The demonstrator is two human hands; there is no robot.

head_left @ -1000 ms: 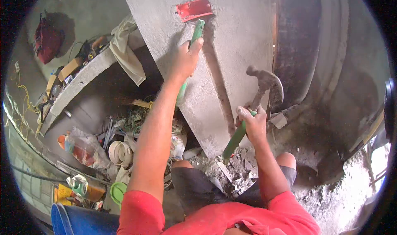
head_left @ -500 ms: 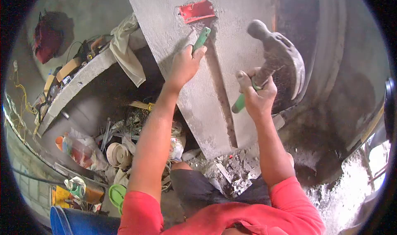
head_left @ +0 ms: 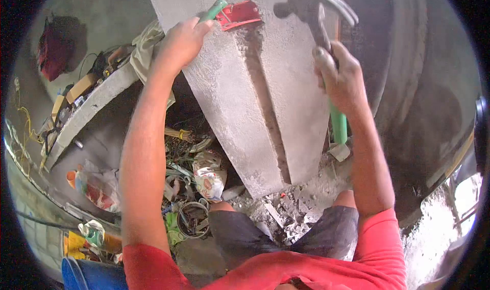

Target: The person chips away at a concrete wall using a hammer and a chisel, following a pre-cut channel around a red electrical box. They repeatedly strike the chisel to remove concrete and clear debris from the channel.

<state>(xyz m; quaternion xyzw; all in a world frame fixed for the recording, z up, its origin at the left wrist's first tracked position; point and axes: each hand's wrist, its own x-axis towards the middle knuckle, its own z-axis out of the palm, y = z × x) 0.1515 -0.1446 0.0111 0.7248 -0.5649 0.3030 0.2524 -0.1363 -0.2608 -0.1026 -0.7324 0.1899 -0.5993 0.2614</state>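
Observation:
My left hand (head_left: 182, 44) is closed around a short green chisel (head_left: 214, 9), held at the left edge of a red electrical box (head_left: 242, 14) set in the grey wall column (head_left: 214, 96). The chisel's working tip is hidden. My right hand (head_left: 345, 78) grips a claw hammer (head_left: 306, 10) by its green handle, to the right of the box. The hammer's head is raised in front of the column, apart from the chisel. Below the box, a rough groove (head_left: 266, 104) runs down the column's face.
Broken rubble (head_left: 293, 213) lies at the column's foot, between my knees. To the left are a bucket (head_left: 194, 219), a plastic bag (head_left: 209, 175) and a curved ledge (head_left: 97, 98) with clutter on it. A blue barrel (head_left: 97, 274) stands at bottom left.
My left hand has moved up and left with the chisel, from below the red box to its left edge. My right hand has lifted the hammer, and its head has swung upward.

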